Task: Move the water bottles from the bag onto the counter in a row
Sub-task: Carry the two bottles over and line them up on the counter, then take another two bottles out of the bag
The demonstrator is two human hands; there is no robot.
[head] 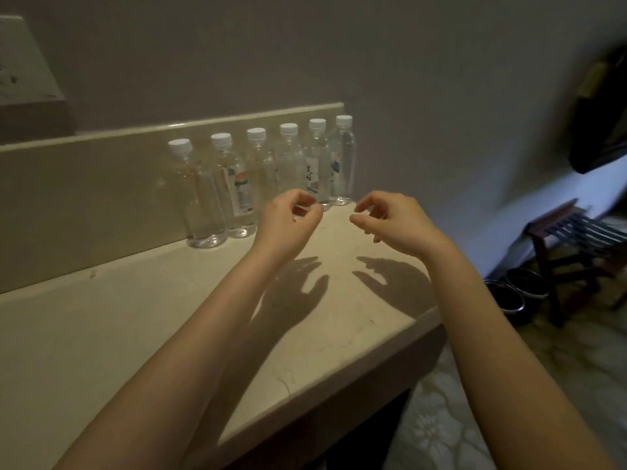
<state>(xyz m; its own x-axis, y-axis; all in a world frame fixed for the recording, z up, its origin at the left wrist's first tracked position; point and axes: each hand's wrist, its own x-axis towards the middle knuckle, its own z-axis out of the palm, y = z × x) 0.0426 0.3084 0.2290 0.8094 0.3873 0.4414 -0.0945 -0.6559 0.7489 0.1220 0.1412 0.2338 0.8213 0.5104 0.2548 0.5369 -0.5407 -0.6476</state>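
Six clear water bottles (261,171) with white caps stand upright in a row on the beige stone counter (135,327), close against its low backsplash (84,198), the last one at the counter's right end. Some show printed labels, others look plain. Both hands hover above the counter in front of the row, apart from each other and touching no bottle. The left hand (288,222) hides the lower parts of two middle bottles, and the right hand (397,225) hangs just beside it. Fingers on both are loosely curled and hold nothing. Their shadows (305,283) fall on the stone below. A slatted wooden rack (576,242) stands on the floor to the right, and a dark, blurred object (600,123) hangs above it.
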